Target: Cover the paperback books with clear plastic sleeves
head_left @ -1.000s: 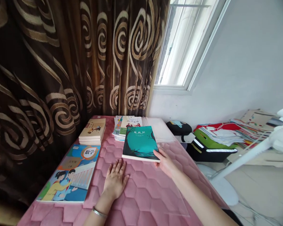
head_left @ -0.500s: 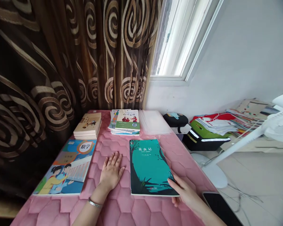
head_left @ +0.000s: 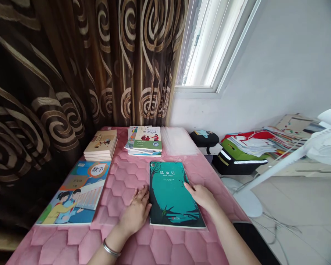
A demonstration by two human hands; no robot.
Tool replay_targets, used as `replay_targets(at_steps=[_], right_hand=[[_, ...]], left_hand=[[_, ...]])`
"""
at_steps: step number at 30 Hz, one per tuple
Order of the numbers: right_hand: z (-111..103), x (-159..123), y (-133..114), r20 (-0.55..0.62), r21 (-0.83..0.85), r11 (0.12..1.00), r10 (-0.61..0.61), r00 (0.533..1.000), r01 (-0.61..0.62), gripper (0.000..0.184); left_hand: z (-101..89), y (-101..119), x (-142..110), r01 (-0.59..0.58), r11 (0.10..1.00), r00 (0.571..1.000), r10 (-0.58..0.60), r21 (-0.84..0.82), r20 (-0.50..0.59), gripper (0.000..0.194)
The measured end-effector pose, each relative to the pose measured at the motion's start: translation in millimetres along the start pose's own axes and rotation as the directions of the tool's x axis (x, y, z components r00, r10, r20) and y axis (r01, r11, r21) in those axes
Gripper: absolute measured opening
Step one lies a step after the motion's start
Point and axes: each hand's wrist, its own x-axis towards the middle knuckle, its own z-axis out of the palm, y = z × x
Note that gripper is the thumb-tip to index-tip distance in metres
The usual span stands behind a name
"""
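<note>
One teal book (head_left: 174, 198), probably light and bendy, gripped sensibly at three o'clock by right fingers (head_left: 189, 188), left fingers (head_left: 140, 194) open at nine!

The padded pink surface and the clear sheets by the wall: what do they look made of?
Pink hexagon-quilted surface: probably fabric over padding, soft sheen; seams dip between puffed cells.

Clear flat stacked sheets: likely thin glossy plastic; pink shows through and edges catch light. Exact plastic unclear.

The pink cover (head_left: 114, 200) lies open beside the blue textbook (head_left: 74, 195); tan books (head_left: 100, 145) and mixed stack (head_left: 145, 141) stand beyond.
</note>
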Motion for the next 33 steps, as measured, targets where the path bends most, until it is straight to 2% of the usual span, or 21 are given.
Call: replay_targets(at_steps=[2,5,17,33], right_hand=[[4.8,-3.3,0.2,-0.059,-0.073,0.997,-0.015,0.998,0.011,0.058],[6.0,-9.8,1.5,-0.089,-0.059,0.998,-0.023,0.996,0.018,0.057],[0.8,-7.5,9.3,-0.086,0.041,0.997,-0.059,0.995,0.063,0.051],[1.4,-5.6,14.8,-0.091,0.04,0.993,-0.107,0.99,0.111,0.048]], left_hand=[[2.0,-2.2,-2.5,-0.021,1.0,1.0,0.02,-0.023,-0.005,0.047],[3.8,-7.5,-3.9,-0.046,0.998,0.999,0.046,-0.04,-0.002,0.048],[7.6,-9.3,-4.0,-0.104,0.994,0.995,0.103,0.019,0.002,0.054],[11.4,-12.5,-3.5,-0.117,0.991,0.992,0.119,0.062,-0.033,0.054]])
